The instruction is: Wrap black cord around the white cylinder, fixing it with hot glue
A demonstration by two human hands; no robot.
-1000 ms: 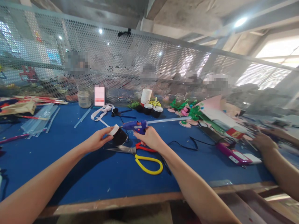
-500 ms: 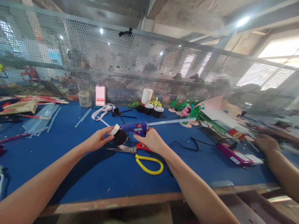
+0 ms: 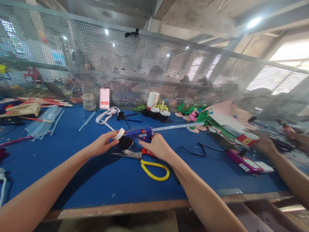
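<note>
My left hand (image 3: 105,144) is closed, pinching a small black cup (image 3: 125,142) with a white band (image 3: 119,133) at its end near my fingers. A white ribbon (image 3: 103,119) runs from behind toward that hand. In my right hand (image 3: 158,145) is a blue glue gun (image 3: 140,133) with a small red light showing. Its nozzle points left and meets or nearly meets the white band; contact cannot be made out. A long clear glue stick (image 3: 178,126) juts from its back. Beneath both hands lie scissors (image 3: 154,170) with red and yellow handles.
Behind stand two black buckets (image 3: 163,116), a white spool (image 3: 153,99), a jar (image 3: 88,102) and a phone (image 3: 104,98). Clear glue sticks (image 3: 43,122) lie left. A purple power strip (image 3: 243,162) with a black cord sits right, near a co-worker's hand (image 3: 265,145).
My hands and the glue gun have hardly moved; the black cup is turned slightly. The co-worker's hand has shifted left toward a red-and-white item. The whole view has shifted slightly.
</note>
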